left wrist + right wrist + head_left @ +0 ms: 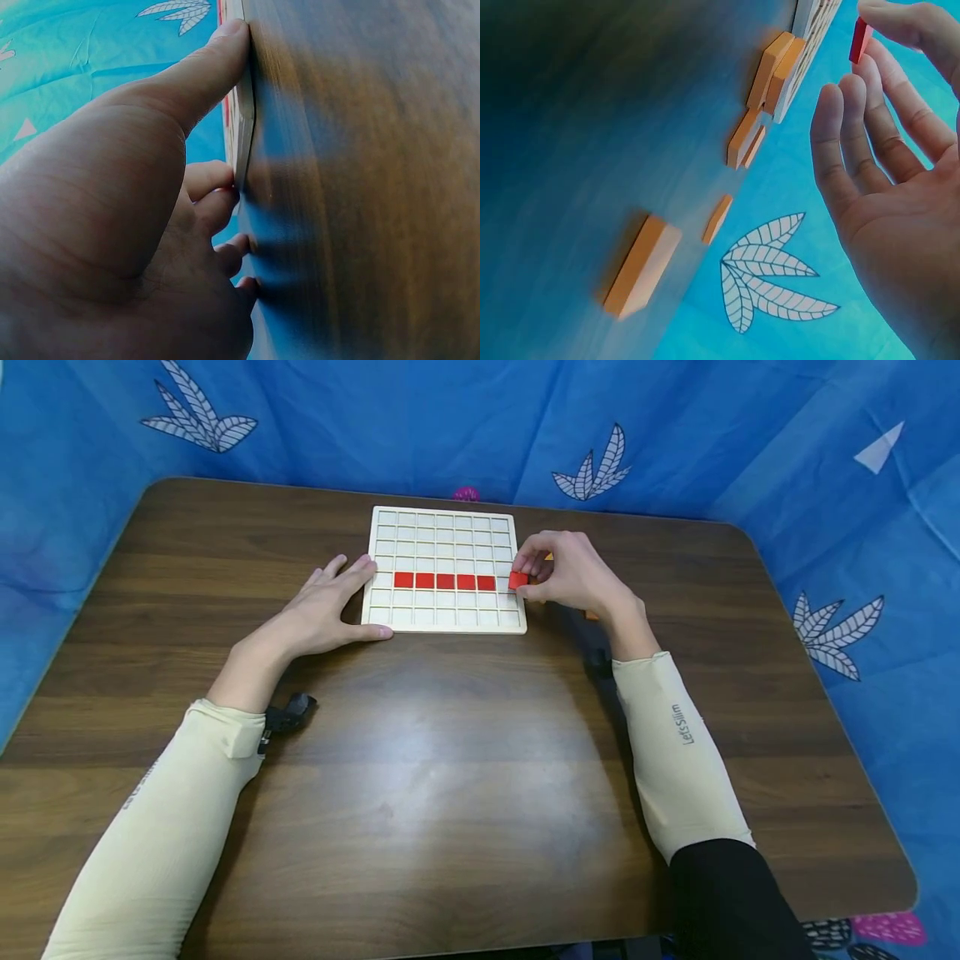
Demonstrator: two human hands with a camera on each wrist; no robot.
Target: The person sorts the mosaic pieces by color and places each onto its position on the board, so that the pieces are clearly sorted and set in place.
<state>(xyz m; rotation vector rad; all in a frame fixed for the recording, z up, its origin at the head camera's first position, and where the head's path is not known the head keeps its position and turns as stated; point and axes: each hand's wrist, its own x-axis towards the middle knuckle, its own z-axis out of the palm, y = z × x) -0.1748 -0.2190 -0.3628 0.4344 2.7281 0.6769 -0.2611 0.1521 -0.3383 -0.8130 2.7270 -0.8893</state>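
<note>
A pale grid board lies on the table, with a row of several red square tiles set across its lower half. My left hand is spread at the board's left side, thumb at the near edge and fingertips at the left edge. At the right edge, my right hand pinches a red tile between thumb and fingers, in line with the red row. The right wrist view shows this tile held above the table, other fingers extended.
Several orange tiles lie on the wooden table to the right of the board, mostly hidden behind my right hand in the head view. A blue cloth with leaf prints hangs around the table's far and side edges.
</note>
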